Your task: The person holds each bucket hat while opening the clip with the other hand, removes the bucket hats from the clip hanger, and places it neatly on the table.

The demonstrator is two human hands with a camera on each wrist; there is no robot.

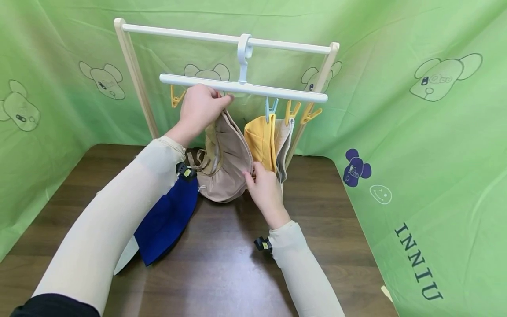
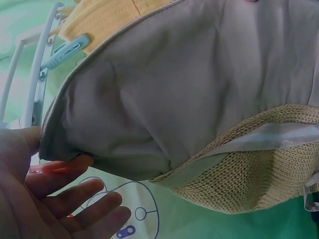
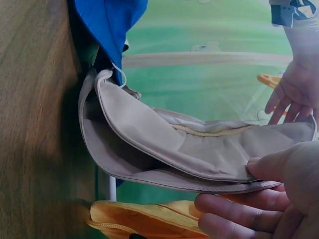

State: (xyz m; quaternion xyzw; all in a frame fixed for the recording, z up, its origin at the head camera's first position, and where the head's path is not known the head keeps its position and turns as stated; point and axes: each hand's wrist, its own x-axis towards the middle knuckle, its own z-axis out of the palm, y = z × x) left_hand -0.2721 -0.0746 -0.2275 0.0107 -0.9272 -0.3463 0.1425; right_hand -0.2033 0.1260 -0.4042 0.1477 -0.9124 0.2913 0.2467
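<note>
A beige sun hat (image 1: 231, 154) with a woven crown (image 2: 249, 174) is held up below the white hanger (image 1: 285, 92). My left hand (image 1: 202, 108) pinches one end of its brim just under the bar, between thumb and index finger; the other fingers are spread in the left wrist view. A reddish-orange piece (image 2: 55, 167) shows beside that index finger, its kind unclear. Lower down, my right hand (image 1: 265, 189) pinches the brim edge with thumb and fingers. To the right, a yellow hat (image 1: 259, 136) hangs from a blue clip (image 1: 271, 110).
The hanger hooks over a rack's white rail (image 1: 178, 33). A grey-white hat (image 1: 283, 136) hangs from a yellow clip (image 1: 292, 112), with another yellow clip (image 1: 310, 114) at the right end and one (image 1: 175, 97) at the left. A blue hat (image 1: 168, 224) lies on the wooden table (image 1: 222, 273).
</note>
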